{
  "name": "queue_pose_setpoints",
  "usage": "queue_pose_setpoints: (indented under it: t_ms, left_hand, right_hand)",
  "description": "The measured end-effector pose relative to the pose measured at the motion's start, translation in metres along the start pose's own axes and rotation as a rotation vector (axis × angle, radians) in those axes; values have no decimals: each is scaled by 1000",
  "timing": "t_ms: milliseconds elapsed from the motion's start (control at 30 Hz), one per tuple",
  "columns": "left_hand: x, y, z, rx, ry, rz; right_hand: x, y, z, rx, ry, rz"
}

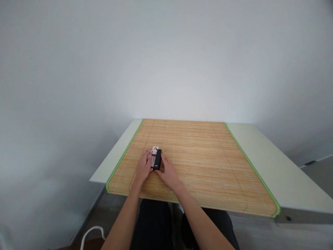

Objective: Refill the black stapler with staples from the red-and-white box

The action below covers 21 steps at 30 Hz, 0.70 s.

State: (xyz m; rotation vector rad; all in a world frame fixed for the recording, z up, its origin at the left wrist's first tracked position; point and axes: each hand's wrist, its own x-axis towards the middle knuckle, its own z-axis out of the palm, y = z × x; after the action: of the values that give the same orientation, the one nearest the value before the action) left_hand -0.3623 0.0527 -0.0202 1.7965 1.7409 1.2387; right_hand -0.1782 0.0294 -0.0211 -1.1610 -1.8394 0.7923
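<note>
A small black oblong object (157,159) lies on the bamboo mat, left of its middle. Its exact kind is too small to make out. Beside and partly behind it is a red and white printed package or card (155,150), whose left part my fingers cover. My left hand (144,167) holds this printed piece from the left, thumb toward the black object. From the right, my right hand (168,172) grips the black object, with the thumb at its near end and the fingers along its far right side.
The bamboo mat (197,163) with green edging covers the middle of a white table (249,146). A plain wall (182,69) rises behind the table. My legs (153,222) are under the front edge, and a white cable (91,231) hangs at lower left.
</note>
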Motion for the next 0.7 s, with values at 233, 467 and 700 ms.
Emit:
queue_pose_setpoints:
  t_ms: [233, 467, 700]
  left_hand:
    - [-2, 16, -10, -88, 89, -34]
    - [-46, 71, -14, 81, 164, 64]
    - [-80, 128, 59, 126, -375, 361]
  right_hand:
    - [-43, 27, -81, -157, 51, -22]
    - [-90, 63, -169, -500, -13, 24]
    - [-91, 61, -149, -565, 125, 103]
